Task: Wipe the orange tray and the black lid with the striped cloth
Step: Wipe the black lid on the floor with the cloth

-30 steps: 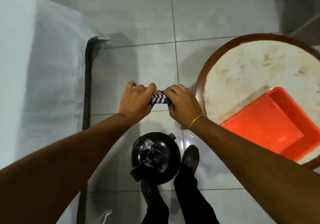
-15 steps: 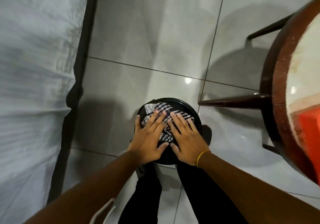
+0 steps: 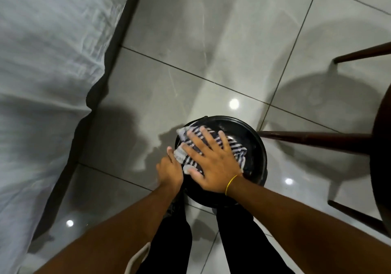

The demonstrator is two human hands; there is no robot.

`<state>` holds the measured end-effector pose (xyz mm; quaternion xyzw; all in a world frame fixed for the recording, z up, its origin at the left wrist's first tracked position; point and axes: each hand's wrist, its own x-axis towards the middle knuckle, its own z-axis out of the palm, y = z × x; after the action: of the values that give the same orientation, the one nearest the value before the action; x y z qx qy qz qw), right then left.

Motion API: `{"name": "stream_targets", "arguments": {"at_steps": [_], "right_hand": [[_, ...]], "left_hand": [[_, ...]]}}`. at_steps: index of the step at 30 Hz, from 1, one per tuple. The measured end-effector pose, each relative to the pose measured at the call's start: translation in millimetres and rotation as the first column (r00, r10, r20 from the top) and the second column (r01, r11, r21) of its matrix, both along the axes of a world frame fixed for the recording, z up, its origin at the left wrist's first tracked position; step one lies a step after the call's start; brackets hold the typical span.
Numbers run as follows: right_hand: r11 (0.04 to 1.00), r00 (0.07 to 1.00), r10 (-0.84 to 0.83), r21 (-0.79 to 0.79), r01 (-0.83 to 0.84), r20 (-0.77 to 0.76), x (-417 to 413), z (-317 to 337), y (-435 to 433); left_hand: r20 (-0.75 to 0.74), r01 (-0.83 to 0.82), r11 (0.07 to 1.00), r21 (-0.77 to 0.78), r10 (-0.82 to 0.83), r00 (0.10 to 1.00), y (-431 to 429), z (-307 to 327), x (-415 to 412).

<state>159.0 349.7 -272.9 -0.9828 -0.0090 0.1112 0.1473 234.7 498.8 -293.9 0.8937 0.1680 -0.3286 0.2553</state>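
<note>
Lid step is running: right hand [image 3: 211, 163] is lying flat, fingers spread wide, pressing the striped cloth [image 3: 213, 146] onto the black lid [image 3: 251, 146], not gripping anything. Left hand [image 3: 170, 169] is sitting at the lid's left rim, apparently bracing it; can't tell if its fingers are curled or flat. Lid is resting on the floor [image 3: 190, 62], lower centre of the frame, right by the person's legs.

Orange tray isn't showing in this frame, so can't judge its state.

Next move, my guess: sweeping the cloth across the lid's bare right side while the left hand is holding it from sliding on the glossy tile.

Count: one lid, one cloth, two hands, zero trays. Also a dark-rimmed counter [image 3: 380, 157] at the right edge with three legs showing, and one bed [image 3: 42, 62] in the upper left.
</note>
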Motion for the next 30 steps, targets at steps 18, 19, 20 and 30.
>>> {"name": "stream_targets", "arguments": {"at_steps": [18, 19, 20, 30], "right_hand": [[0.445, 0.434, -0.894, -0.097, 0.890, -0.112, 12.8, -0.6, -64.0], [0.266, 0.257, -0.957, -0.054, 0.962, -0.138, 0.0, 0.7, -62.4], [0.118, 0.115, -0.981, -0.011, 0.993, -0.157, -12.2, 1.9, -54.9], [-0.544, -0.531, -0.839, 0.125, 0.830, -0.121, -34.1, 4.5, 26.9]], "left_hand": [[0.291, -0.046, 0.998, 0.051, 0.030, 0.956, -0.4, -3.0, -8.5], [0.282, -0.069, 0.996, 0.055, 0.050, 0.958, -0.3, -3.7, -9.7], [0.279, -0.088, 0.995, 0.055, 0.069, 0.958, -0.6, -3.7, -10.1], [0.282, 0.010, 0.993, 0.119, -0.043, 0.959, 2.9, -10.1, -12.4]]}}
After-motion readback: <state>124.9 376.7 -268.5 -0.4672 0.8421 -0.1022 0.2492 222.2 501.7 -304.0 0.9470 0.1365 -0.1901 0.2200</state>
